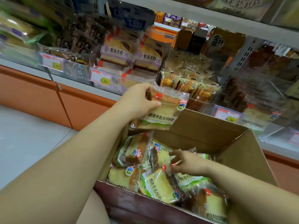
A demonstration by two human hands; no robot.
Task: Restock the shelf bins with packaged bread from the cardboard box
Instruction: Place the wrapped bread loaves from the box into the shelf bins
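Note:
An open cardboard box (229, 143) stands in front of me, filled with several green-and-white packs of milk toast bread (155, 183). My left hand (137, 101) grips one such bread pack (163, 113) by its top edge and holds it above the box's far side, just in front of the shelf bins. My right hand (186, 162) reaches down into the box with fingers spread over a pack there; whether it grips that pack I cannot tell. The clear shelf bin (191, 88) straight behind the held pack contains small wrapped cakes.
Clear plastic bins run along the shelf: purple-labelled bread packs (132, 52) at centre, dark packs (80, 39) to the left, dark snacks (239, 94) to the right. Price tags (101, 78) hang on the bin fronts. An orange cabinet front (32, 97) lies below, with light floor at left.

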